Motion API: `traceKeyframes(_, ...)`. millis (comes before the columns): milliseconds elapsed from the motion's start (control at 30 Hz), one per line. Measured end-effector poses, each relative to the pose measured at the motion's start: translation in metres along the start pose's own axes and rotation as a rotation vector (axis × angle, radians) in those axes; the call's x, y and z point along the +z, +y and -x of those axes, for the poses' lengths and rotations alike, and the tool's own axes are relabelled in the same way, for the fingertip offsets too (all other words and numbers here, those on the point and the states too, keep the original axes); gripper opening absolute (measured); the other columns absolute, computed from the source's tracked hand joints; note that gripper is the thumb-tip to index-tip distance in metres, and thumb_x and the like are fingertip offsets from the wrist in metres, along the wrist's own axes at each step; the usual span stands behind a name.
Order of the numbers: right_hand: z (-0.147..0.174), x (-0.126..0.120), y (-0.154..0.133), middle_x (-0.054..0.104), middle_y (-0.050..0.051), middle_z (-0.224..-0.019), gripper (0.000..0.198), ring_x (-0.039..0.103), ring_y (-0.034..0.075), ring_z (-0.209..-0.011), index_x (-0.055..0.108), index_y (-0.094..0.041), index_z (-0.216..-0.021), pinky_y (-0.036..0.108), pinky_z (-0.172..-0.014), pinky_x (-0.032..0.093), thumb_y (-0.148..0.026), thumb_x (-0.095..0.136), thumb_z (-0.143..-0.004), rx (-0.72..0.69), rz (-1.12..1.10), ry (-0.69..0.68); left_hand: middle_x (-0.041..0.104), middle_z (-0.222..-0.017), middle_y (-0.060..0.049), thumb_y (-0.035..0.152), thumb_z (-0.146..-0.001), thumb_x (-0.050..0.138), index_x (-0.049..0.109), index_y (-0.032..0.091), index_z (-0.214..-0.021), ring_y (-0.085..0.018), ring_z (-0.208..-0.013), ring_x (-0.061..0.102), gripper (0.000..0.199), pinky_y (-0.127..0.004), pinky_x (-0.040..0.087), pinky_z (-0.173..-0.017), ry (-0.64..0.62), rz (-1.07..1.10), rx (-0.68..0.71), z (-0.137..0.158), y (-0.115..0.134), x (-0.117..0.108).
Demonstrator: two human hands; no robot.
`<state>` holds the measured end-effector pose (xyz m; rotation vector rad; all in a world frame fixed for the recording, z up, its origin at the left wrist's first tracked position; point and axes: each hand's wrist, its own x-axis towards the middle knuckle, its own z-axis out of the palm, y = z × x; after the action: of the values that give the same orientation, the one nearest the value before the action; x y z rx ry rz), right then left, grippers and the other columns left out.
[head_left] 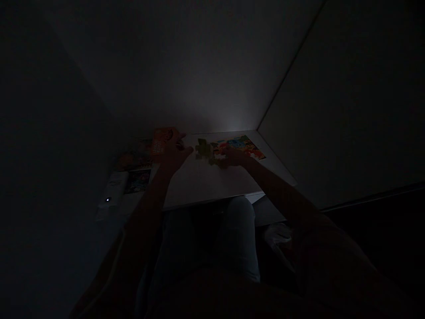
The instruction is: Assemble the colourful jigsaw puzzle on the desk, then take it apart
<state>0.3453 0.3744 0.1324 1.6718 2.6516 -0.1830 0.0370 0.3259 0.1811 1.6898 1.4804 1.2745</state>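
Observation:
The scene is very dark. On a white tabletop (195, 181) lies a partly joined, colourful jigsaw puzzle (245, 144), with blue, red and yellow areas. Several loose yellow-green puzzle pieces (205, 149) lie left of it. My right hand (232, 157) is over the puzzle's left edge, its fingers closed together at a puzzle piece (217, 163); the fingertips are hard to make out. My left hand (175, 153) is beside an orange box (162, 141), partly covering it. Its thumb stretches right, apart from the fingers, and I see no piece in its grip.
Left of the box lie a dark printed picture sheet (134, 157) and another dark picture card (137, 180). A white device with a small lit spot (108, 200) sits at the left edge. Walls rise behind and to the right. A whitish bag-like thing (279, 234) is below the table.

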Motion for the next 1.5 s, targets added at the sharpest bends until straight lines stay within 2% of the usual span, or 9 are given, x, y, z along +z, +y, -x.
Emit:
traceKeyframes(133, -0.002, 0.026, 0.001, 0.082, 0.022, -0.143, 0.05, 0.073, 0.039, -0.136, 0.089, -0.021, -0.127, 0.041, -0.108, 0.058, -0.051, 0.099, -0.089, 0.045, -0.016, -0.044, 0.074, -0.103, -0.01, 0.031, -0.074, 0.087, 0.077, 0.014, -0.137, -0.025, -0.088, 0.067, 0.067, -0.039, 0.054, -0.083, -0.038, -0.126, 0.051, 0.0, -0.022, -0.018)
traceKeyframes(233, -0.01, 0.029, 0.007, 0.089, 0.016, -0.114, 0.03, 0.078, 0.035, -0.123, 0.091, -0.021, -0.101, 0.037, -0.104, 0.057, -0.049, 0.095, -0.093, 0.029, -0.046, -0.108, 0.076, -0.127, -0.016, 0.037, -0.071, 0.087, 0.075, 0.015, -0.148, -0.024, -0.087, 0.067, 0.08, -0.041, 0.053, -0.083, -0.051, -0.219, 0.1, 0.002, -0.036, -0.025)
traceKeyframes(333, -0.015, 0.03, 0.013, 0.089, 0.01, -0.097, 0.026, 0.081, 0.03, -0.107, 0.088, -0.021, -0.086, 0.032, -0.094, 0.057, -0.045, 0.089, -0.096, 0.02, -0.082, -0.158, 0.075, -0.127, -0.015, 0.04, -0.074, 0.085, 0.073, 0.016, -0.154, -0.025, -0.088, 0.069, 0.085, -0.042, 0.053, -0.082, -0.066, -0.235, 0.151, 0.005, -0.042, -0.027)
traceKeyframes(433, -0.016, 0.032, 0.017, 0.09, 0.011, -0.107, 0.022, 0.082, 0.027, -0.097, 0.09, -0.02, -0.102, 0.031, -0.082, 0.056, -0.04, 0.088, -0.095, 0.058, -0.096, -0.156, 0.074, -0.113, -0.013, 0.039, -0.076, 0.086, 0.072, 0.014, -0.156, -0.026, -0.089, 0.069, 0.085, -0.042, 0.052, -0.083, -0.077, -0.265, 0.173, 0.008, -0.042, -0.027)
traceKeyframes(567, -0.014, 0.031, 0.022, 0.088, 0.016, -0.127, 0.041, 0.081, 0.03, -0.108, 0.088, -0.019, -0.12, 0.034, -0.089, 0.058, -0.042, 0.096, -0.087, 0.059, -0.087, -0.126, 0.072, -0.116, -0.014, 0.03, -0.076, 0.09, 0.073, 0.012, -0.153, -0.025, -0.09, 0.067, 0.081, -0.04, 0.05, -0.083, -0.06, -0.314, 0.174, 0.013, -0.039, -0.027)
traceKeyframes(833, -0.008, 0.024, 0.037, 0.087, 0.009, -0.105, 0.039, 0.079, 0.033, -0.106, 0.086, -0.024, -0.093, 0.037, -0.091, 0.056, -0.048, 0.108, -0.072, 0.002, -0.088, -0.221, 0.071, -0.115, -0.011, 0.025, -0.078, 0.094, 0.071, 0.011, -0.151, -0.021, -0.084, 0.064, 0.078, -0.038, 0.05, -0.078, -0.101, -0.29, 0.152, 0.024, -0.033, -0.036)
traceKeyframes(1067, -0.008, 0.026, 0.046, 0.086, 0.012, -0.124, 0.058, 0.078, 0.023, -0.096, 0.079, -0.019, -0.133, 0.029, -0.078, 0.056, -0.04, 0.101, -0.084, 0.012, -0.193, -0.266, 0.072, -0.124, -0.015, 0.03, -0.083, 0.094, 0.067, 0.008, -0.155, -0.022, -0.088, 0.067, 0.08, -0.04, 0.054, -0.083, -0.143, -0.388, 0.075, 0.034, -0.02, -0.037)
traceKeyframes(1267, -0.018, 0.013, 0.059, 0.088, 0.009, -0.105, 0.023, 0.081, 0.027, -0.097, 0.087, -0.022, -0.106, 0.031, -0.086, 0.06, -0.034, 0.093, -0.088, 0.019, -0.219, -0.287, 0.068, -0.137, -0.019, 0.029, -0.092, 0.087, 0.059, 0.0, -0.167, -0.021, -0.096, 0.067, 0.085, -0.041, 0.057, -0.098, -0.219, -0.468, 0.052, 0.041, -0.005, -0.042)
traceKeyframes(1500, -0.022, -0.006, 0.092, 0.083, 0.009, -0.094, 0.029, 0.078, 0.031, -0.099, 0.085, -0.019, -0.096, 0.039, -0.094, 0.063, -0.043, 0.096, -0.083, 0.13, -0.225, -0.155, 0.068, -0.133, -0.016, 0.029, -0.091, 0.091, 0.061, 0.005, -0.165, -0.021, -0.095, 0.064, 0.083, -0.04, 0.056, -0.091, -0.188, -0.475, 0.05, 0.041, -0.003, -0.041)
